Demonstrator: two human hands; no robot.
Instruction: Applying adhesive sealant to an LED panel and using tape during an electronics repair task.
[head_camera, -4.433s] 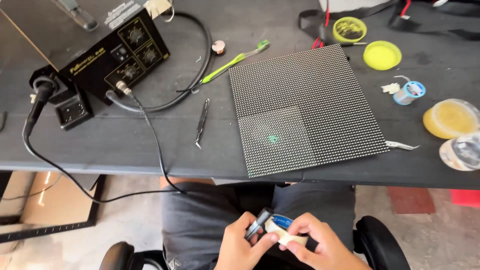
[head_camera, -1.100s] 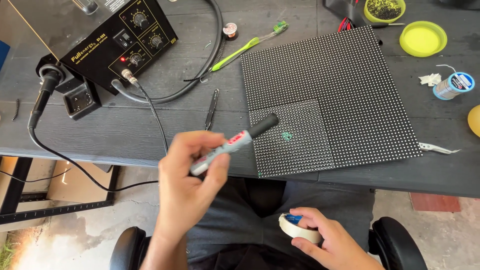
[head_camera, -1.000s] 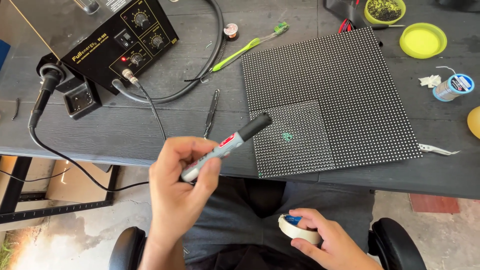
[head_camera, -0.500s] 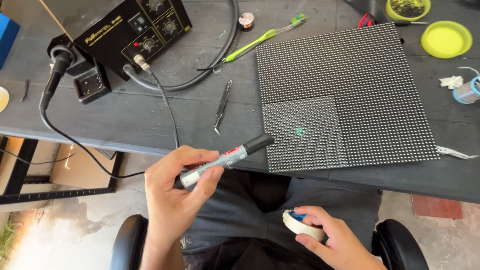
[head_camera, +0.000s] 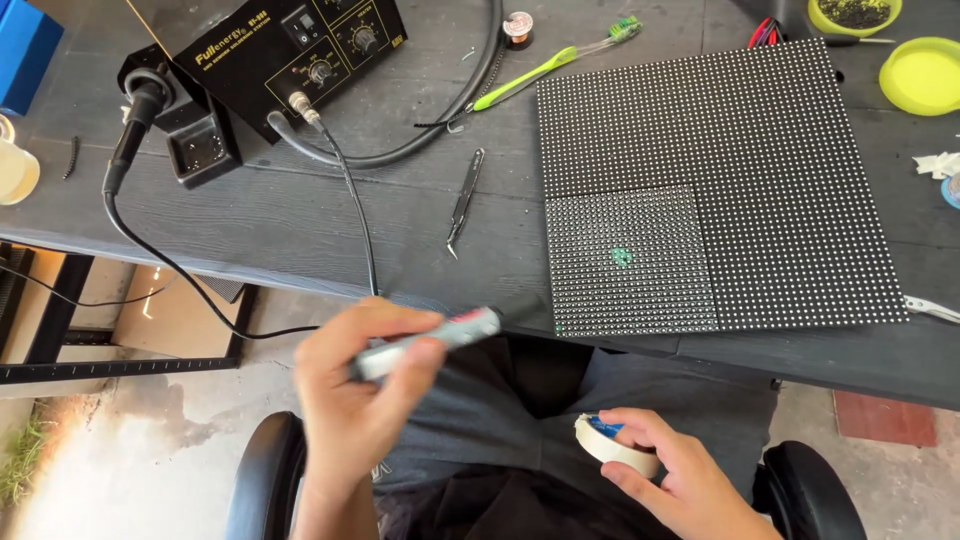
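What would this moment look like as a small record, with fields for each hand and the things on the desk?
Left hand: holds a grey marker, blurred, black cap toward the desk edge
Right hand: holds a roll of white tape over the lap
Desk: dark, wood-grained
Panel: square black dot-grid board; paler lower-left section with a green spot
Tweezers: left of the panel
Soldering station: black box, upper left
Toothbrush: green, above the panel

The left hand (head_camera: 355, 400) grips a grey marker (head_camera: 440, 338), blurred, its dark cap pointing right toward the near edge of the dotted LED panel (head_camera: 740, 170). The right hand (head_camera: 670, 480) holds a tape roll (head_camera: 612, 447) over the lap, near the black desk (head_camera: 250, 220).
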